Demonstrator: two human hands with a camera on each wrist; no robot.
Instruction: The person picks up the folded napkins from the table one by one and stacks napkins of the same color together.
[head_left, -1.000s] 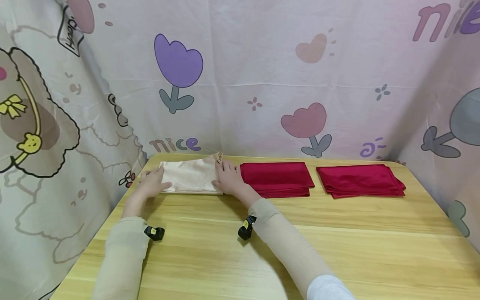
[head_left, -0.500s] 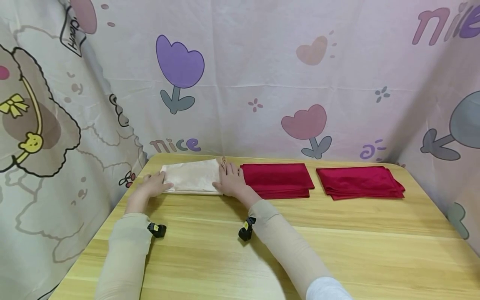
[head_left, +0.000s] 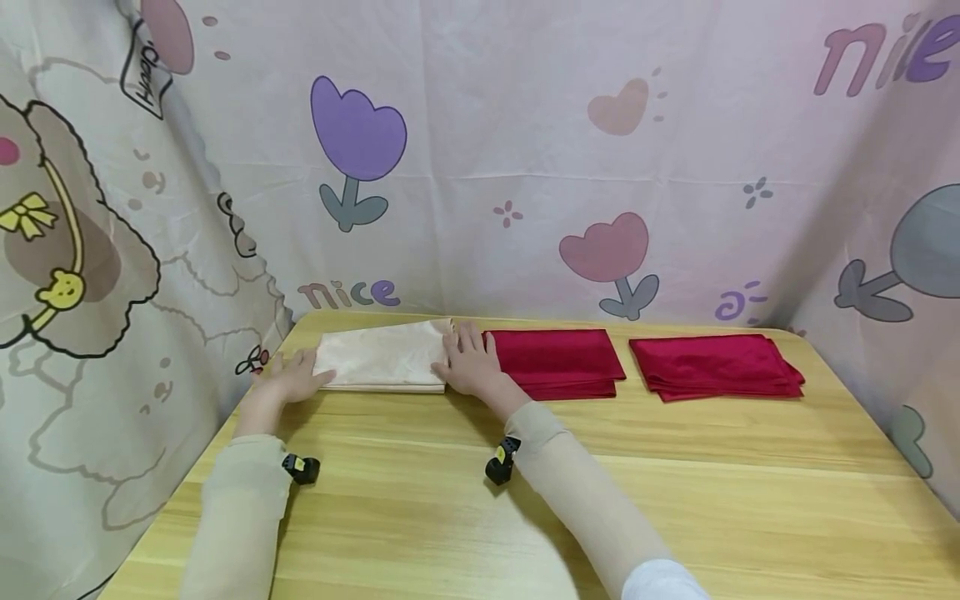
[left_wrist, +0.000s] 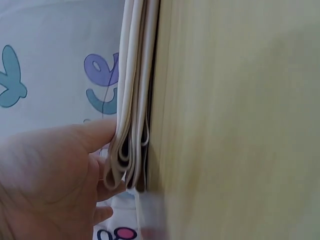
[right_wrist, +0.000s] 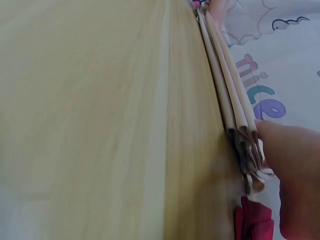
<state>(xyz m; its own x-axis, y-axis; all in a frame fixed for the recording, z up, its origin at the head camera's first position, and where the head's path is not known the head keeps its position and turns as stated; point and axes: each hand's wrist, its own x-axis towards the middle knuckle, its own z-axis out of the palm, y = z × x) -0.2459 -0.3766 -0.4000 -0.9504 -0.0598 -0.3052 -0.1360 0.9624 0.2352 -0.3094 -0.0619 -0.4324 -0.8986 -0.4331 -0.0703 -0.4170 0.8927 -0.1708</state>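
A cream folded cloth (head_left: 382,358) lies flat at the back left of the wooden table, its long folded edge toward me. My left hand (head_left: 288,379) is at its left end, the thumb touching the top. In the left wrist view, the layered folds of the cloth (left_wrist: 132,100) show beside the thumb, with the other fingers past the end. My right hand (head_left: 472,364) rests on the right end, fingers extended away from me. The right wrist view shows that hand's thumb (right_wrist: 272,135) against the top layer; most of its fingers are hidden there.
A red folded cloth (head_left: 558,354) lies just right of the cream one, partly behind my right hand. Farther right is another red folded cloth (head_left: 716,365). The patterned curtain (head_left: 480,167) hangs along the table's back edge and sides. Bare wooden tabletop (head_left: 420,500) extends toward me.
The raised, rolled back right corner of the cream cloth has gone down flat under my right hand. My left hand has shifted slightly left at the cloth's end.
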